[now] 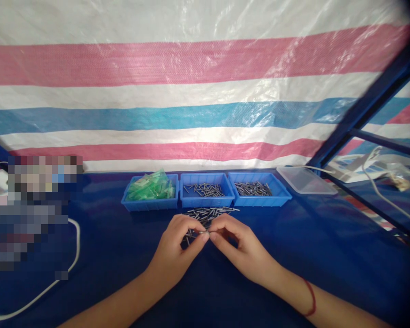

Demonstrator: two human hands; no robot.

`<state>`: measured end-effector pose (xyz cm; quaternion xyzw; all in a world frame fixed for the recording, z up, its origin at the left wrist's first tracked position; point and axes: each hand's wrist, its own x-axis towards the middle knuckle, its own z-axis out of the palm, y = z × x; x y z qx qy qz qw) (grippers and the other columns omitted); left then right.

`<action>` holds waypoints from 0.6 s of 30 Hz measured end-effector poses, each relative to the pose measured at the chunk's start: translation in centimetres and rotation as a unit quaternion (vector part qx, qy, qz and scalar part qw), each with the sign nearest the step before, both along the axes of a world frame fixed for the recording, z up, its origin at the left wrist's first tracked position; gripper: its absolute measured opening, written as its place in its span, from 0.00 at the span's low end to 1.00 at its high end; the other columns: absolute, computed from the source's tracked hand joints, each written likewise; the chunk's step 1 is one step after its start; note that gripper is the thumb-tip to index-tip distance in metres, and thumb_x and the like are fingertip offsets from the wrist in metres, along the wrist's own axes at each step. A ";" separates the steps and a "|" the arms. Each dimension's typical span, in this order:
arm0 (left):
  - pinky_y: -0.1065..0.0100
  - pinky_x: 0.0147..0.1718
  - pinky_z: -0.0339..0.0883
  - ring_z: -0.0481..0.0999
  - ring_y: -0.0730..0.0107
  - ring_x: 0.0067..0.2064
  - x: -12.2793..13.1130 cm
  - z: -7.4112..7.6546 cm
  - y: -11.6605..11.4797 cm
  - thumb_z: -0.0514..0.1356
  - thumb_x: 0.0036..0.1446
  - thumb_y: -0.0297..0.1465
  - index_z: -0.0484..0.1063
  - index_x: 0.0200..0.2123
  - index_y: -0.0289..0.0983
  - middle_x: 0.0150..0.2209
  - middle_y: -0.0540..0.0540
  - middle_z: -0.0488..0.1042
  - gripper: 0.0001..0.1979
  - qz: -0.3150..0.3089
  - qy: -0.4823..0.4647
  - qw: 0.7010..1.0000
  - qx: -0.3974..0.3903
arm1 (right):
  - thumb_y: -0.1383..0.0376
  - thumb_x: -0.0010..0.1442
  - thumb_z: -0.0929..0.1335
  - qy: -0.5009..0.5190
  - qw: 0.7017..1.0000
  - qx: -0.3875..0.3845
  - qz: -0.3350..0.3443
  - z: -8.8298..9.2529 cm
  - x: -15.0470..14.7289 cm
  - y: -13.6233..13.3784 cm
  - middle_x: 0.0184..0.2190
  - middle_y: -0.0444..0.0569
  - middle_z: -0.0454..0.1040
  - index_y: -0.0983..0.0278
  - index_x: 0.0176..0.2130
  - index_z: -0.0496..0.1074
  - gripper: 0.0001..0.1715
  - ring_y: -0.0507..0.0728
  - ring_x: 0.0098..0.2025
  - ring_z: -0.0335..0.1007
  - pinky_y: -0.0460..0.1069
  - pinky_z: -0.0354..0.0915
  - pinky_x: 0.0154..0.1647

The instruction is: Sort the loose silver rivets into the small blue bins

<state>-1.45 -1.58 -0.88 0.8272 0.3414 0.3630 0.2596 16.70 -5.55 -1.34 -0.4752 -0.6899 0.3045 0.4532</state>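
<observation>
Striped sheeting (pixel 191 64) backed the blue table (pixel 99 246). Green packets (pixel 150 187) heaped the left tray (pixel 153 206). Your left hand (pixel 176 241) pinched a small metal piece (pixel 204 233); loose pins (pixel 210 212) lay beyond, outside the trays. Pins part-filled the middle tray (pixel 207 201). Your right hand (pixel 243 248) apparently pinched the same piece. The right tray (pixel 263 201) looked fuller.

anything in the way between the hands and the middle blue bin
Yes, a pile of loose metal pieces lies on the table just in front of the middle bin, between it and the left hand and right hand. Nothing else visible stands there.
</observation>
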 end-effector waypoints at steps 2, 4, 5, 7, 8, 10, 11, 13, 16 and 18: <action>0.64 0.42 0.65 0.71 0.65 0.42 -0.2 0.1 0.2 0.57 0.60 0.32 0.68 0.38 0.39 0.38 0.47 0.72 0.04 -0.001 0.044 0.999 0.019 | 0.63 0.63 0.63 -0.028 0.999 0.025 -0.009 0.3 0.3 0.2 0.29 0.47 0.69 0.62 0.34 0.69 0.08 0.53 0.31 0.65 0.48 0.64 0.32; 0.60 0.45 0.63 0.69 0.61 0.46 -0.6 0.4 0.6 0.59 0.59 0.35 0.67 0.45 0.39 0.43 0.45 0.72 0.12 0.001 0.113 0.992 0.054 | 0.63 0.63 0.63 -0.054 0.996 0.060 -0.045 0.7 1.1 0.7 0.30 0.47 0.70 0.62 0.33 0.69 0.08 0.53 0.31 0.65 0.48 0.64 0.32; 0.59 0.46 0.62 0.68 0.59 0.47 -0.9 0.6 0.9 0.59 0.58 0.36 0.66 0.47 0.40 0.45 0.44 0.72 0.14 0.003 0.151 0.986 0.074 | 0.63 0.63 0.63 -0.069 0.992 0.081 -0.075 0.9 1.7 1.1 0.31 0.48 0.70 0.62 0.33 0.69 0.08 0.53 0.31 0.65 0.49 0.64 0.32; 0.59 0.44 0.61 0.67 0.59 0.47 -1.4 1.1 1.4 0.58 0.60 0.36 0.68 0.47 0.41 0.46 0.45 0.72 0.12 -0.005 0.216 0.971 0.105 | 0.63 0.63 0.63 -0.102 0.975 0.122 -0.156 1.3 3.4 2.0 0.31 0.48 0.71 0.62 0.33 0.69 0.08 0.54 0.30 0.65 0.49 0.63 0.32; 0.60 0.44 0.60 0.67 0.59 0.46 -1.6 1.4 1.6 0.57 0.60 0.35 0.69 0.45 0.41 0.45 0.45 0.72 0.11 -0.005 0.240 0.964 0.116 | 0.63 0.62 0.63 -0.123 0.962 0.139 -0.200 1.3 4.5 2.6 0.31 0.48 0.71 0.62 0.33 0.69 0.08 0.54 0.29 0.64 0.50 0.62 0.32; 0.61 0.41 0.60 0.67 0.60 0.44 -2.1 2.0 2.1 0.57 0.59 0.35 0.71 0.42 0.41 0.43 0.46 0.73 0.09 -0.012 0.278 0.952 0.129 | 0.63 0.62 0.63 -0.179 0.928 0.158 -0.286 1.2 6.7 3.7 0.30 0.49 0.72 0.63 0.34 0.70 0.08 0.56 0.32 0.66 0.51 0.62 0.35; 0.62 0.40 0.59 0.67 0.60 0.44 -2.3 2.2 2.2 0.58 0.58 0.34 0.71 0.41 0.41 0.42 0.46 0.73 0.08 -0.015 0.294 0.947 0.131 | 0.63 0.61 0.64 -0.216 0.905 0.171 -0.325 1.0 7.8 4.2 0.30 0.50 0.72 0.63 0.33 0.70 0.08 0.58 0.33 0.66 0.53 0.62 0.37; 0.63 0.38 0.58 0.67 0.60 0.42 -2.6 2.6 2.4 0.60 0.57 0.34 0.72 0.39 0.41 0.41 0.47 0.73 0.07 -0.022 0.324 0.938 0.123 | 0.62 0.60 0.64 -0.287 0.865 0.180 -0.371 0.3 9.4 5.0 0.31 0.53 0.72 0.65 0.35 0.71 0.10 0.61 0.36 0.66 0.56 0.61 0.41; 0.64 0.36 0.57 0.69 0.61 0.41 -2.9 3.0 2.3 0.61 0.56 0.34 0.72 0.38 0.41 0.40 0.47 0.73 0.07 -0.036 0.358 0.928 0.097 | 0.62 0.59 0.64 -0.334 0.844 0.179 -0.380 -0.6 9.9 5.6 0.33 0.55 0.72 0.66 0.40 0.72 0.13 0.63 0.37 0.66 0.57 0.61 0.41; 0.65 0.35 0.57 0.70 0.62 0.41 -2.8 3.0 2.2 0.61 0.57 0.33 0.72 0.38 0.41 0.39 0.48 0.73 0.06 -0.045 0.368 0.925 0.084 | 0.62 0.59 0.64 -0.335 0.856 0.180 -0.350 -0.7 9.1 5.4 0.33 0.55 0.72 0.66 0.41 0.71 0.13 0.62 0.36 0.66 0.57 0.62 0.41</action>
